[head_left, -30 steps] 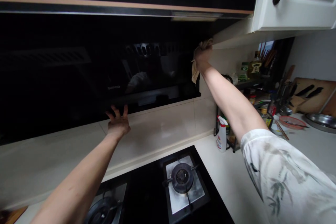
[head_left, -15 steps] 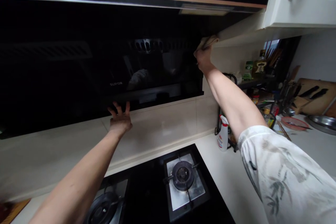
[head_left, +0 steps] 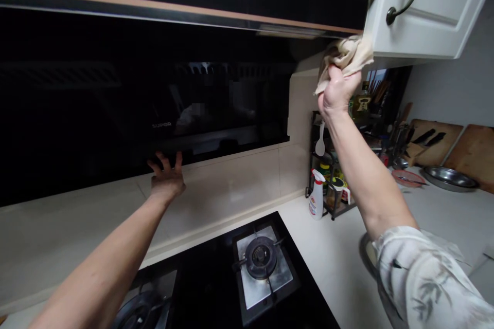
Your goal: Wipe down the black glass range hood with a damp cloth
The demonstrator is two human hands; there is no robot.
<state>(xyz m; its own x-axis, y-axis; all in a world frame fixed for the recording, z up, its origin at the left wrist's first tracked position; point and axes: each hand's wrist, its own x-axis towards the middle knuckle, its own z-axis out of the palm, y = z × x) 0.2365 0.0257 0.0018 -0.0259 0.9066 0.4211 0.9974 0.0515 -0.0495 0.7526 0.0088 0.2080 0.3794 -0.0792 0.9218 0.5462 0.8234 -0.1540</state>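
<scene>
Right hand (head_left: 336, 93) is clutching a beige cloth (head_left: 349, 55) against the cabinet's (head_left: 424, 20) bottom edge; left hand (head_left: 166, 181), fingers spread and holding nothing, is bracing on the tiled wall (head_left: 231, 190). Overreaching above the gas burner (head_left: 261, 257) risks slipping.

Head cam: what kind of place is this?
Most likely a home kitchen: gas hob under a black range hood, white wall cabinet, and cutting boards on the counter. The right hand presses a cloth against the cabinet's underside.
</scene>
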